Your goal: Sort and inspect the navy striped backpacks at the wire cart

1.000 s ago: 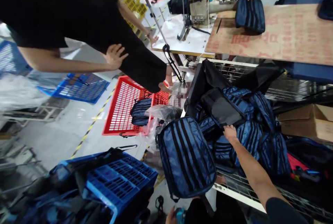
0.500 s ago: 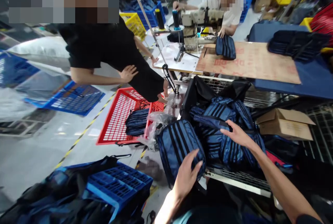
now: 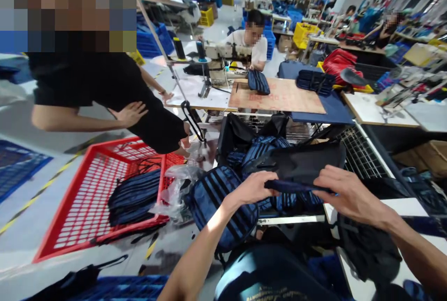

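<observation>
Black bag (image 3: 305,160): left hand (image 3: 250,190) and right hand (image 3: 344,193) are gripping it, handling unfinished; striped bags (image 3: 262,147) are lying beyond, count unclear.

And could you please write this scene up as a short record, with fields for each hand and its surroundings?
Left hand: fingers closed on one end of a black and navy fabric piece
Right hand: fingers closed on the other end
Beside left forearm: rounded blue bag with black stripes
Beyond the hands: blue striped bags in a white-framed wire container
Left side: red plastic basket with dark blue striped bags inside
Co-worker: person in white top, touching a blue striped pouch
</observation>
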Motion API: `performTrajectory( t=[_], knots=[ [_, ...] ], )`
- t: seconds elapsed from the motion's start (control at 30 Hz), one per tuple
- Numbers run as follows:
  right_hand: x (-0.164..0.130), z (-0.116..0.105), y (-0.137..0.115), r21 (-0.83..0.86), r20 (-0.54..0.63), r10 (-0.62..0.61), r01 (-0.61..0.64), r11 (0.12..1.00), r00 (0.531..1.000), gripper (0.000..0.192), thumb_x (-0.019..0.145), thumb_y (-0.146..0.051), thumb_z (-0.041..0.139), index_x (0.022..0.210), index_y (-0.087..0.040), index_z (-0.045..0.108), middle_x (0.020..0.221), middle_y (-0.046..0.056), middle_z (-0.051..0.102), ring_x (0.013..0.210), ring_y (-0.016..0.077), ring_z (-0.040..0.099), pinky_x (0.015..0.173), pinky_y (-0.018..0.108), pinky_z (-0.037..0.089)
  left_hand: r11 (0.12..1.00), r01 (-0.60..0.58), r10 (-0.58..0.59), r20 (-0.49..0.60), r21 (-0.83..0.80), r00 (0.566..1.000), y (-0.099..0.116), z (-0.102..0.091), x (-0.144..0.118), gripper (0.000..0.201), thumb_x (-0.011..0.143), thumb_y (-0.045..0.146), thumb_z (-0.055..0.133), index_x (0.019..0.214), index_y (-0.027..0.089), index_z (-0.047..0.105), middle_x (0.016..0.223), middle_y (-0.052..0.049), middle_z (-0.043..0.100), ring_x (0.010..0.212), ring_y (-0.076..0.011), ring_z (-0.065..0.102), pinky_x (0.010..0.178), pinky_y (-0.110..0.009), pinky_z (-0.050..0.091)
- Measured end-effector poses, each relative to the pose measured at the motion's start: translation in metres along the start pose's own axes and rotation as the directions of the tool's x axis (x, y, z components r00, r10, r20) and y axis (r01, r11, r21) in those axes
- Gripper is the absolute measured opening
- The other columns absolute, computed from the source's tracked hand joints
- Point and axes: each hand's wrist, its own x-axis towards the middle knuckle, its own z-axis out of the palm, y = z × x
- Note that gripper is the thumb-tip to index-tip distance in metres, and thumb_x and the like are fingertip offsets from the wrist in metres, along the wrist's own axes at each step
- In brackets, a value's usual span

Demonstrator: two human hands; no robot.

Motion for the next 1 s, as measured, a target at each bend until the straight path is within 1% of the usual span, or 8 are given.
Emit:
performTrajectory(
  t=[0.07,0.17,0.27,0.37,0.6,0.77,0.83,1.0],
  knots=[
    [-0.011,-0.013,0.000,-0.107,-0.295,0.021,-0.055,0.993,0.955,0.028,0.107,-0.047,0.064,0.088,-0.029,0.073,0.079,0.003,0.069,0.075,0.0230,0.063,0.070,0.036,0.051,0.998,0.055,-0.053,-0.054,0.024,0.997,-0.013,-0.010,-0.012,0.019,0.090,0.042,0.085,0.100,0.025,0.082,0.101,-0.002,0.081,0.096,-0.0239,0.072,0.089,-0.031,0.052],
    [-0.022,-0.030,0.008,-0.233,-0.636,-0.027,-0.158,0.959,0.771,0.020,0.103,-0.041,0.073,0.089,-0.027,0.071,0.081,0.003,0.070,0.076,0.0229,0.065,0.071,0.036,0.051,0.994,0.104,-0.098,-0.143,0.034,0.985,-0.029,-0.019,-0.032,0.039,0.086,0.048,0.089,0.116,0.026,0.080,0.119,-0.006,0.083,0.112,-0.0303,0.074,0.098,-0.036,0.054],
    [-0.026,-0.041,0.021,-0.315,-0.784,-0.076,-0.290,0.904,0.617,0.016,0.101,-0.037,0.076,0.090,-0.025,0.072,0.084,0.006,0.072,0.078,0.0239,0.067,0.073,0.037,0.050,0.988,0.079,-0.062,-0.132,0.131,0.989,-0.028,-0.014,-0.048,0.038,0.091,0.052,0.084,0.116,0.025,0.076,0.117,-0.008,0.082,0.105,-0.0300,0.075,0.092,-0.036,0.056],
    [-0.026,-0.042,0.035,-0.365,-0.826,-0.044,-0.473,0.802,0.562,0.027,0.102,-0.047,0.073,0.088,-0.024,0.071,0.086,0.010,0.074,0.082,0.0267,0.068,0.070,0.037,0.045,0.944,0.070,-0.006,-0.197,0.321,0.980,-0.012,-0.017,-0.054,0.022,0.106,0.047,0.065,0.109,0.025,0.071,0.103,-0.005,0.078,0.094,-0.0252,0.075,0.085,-0.033,0.055],
    [-0.008,-0.027,0.047,-0.422,-0.763,0.105,-0.614,0.667,0.638,0.040,0.105,-0.049,0.055,0.076,-0.022,0.061,0.074,0.007,0.067,0.067,0.0189,0.053,0.061,0.033,0.025,0.891,0.282,-0.030,-0.575,0.356,0.818,0.027,-0.099,-0.055,0.022,0.099,0.040,0.070,0.086,0.025,0.062,0.080,0.003,0.066,0.078,-0.0190,0.065,0.072,-0.029,0.042],
    [0.012,-0.035,0.070,-0.432,-0.763,0.178,-0.695,0.575,0.621,0.050,0.109,-0.057,0.050,0.078,-0.021,0.064,0.075,0.007,0.068,0.060,0.0149,0.040,0.061,0.033,0.018,0.992,0.127,-0.126,-0.268,-0.013,0.955,0.056,-0.092,-0.093,0.037,0.094,0.056,0.074,0.087,0.023,0.058,0.083,0.005,0.058,0.080,-0.0165,0.056,0.072,-0.026,0.045],
    [0.018,-0.036,0.082,-0.447,-0.739,0.200,-0.691,0.568,0.643,0.050,0.110,-0.055,0.047,0.080,-0.020,0.066,0.073,0.007,0.067,0.058,0.0144,0.037,0.061,0.033,0.017,0.990,0.143,-0.141,-0.272,-0.014,0.952,0.058,-0.083,-0.101,0.037,0.096,0.057,0.073,0.090,0.024,0.058,0.085,0.005,0.058,0.080,-0.0168,0.056,0.071,-0.027,0.045],
    [0.018,-0.014,0.098,-0.488,-0.584,0.094,-0.442,0.753,0.806,0.040,0.105,-0.045,0.046,0.081,-0.022,0.068,0.069,0.005,0.066,0.056,0.0160,0.049,0.057,0.031,0.022,0.781,0.444,-0.011,-0.702,0.438,0.712,0.030,-0.106,-0.088,0.013,0.103,0.030,0.057,0.091,0.024,0.060,0.088,0.000,0.064,0.079,-0.0199,0.063,0.068,-0.029,0.041]
  ],
)
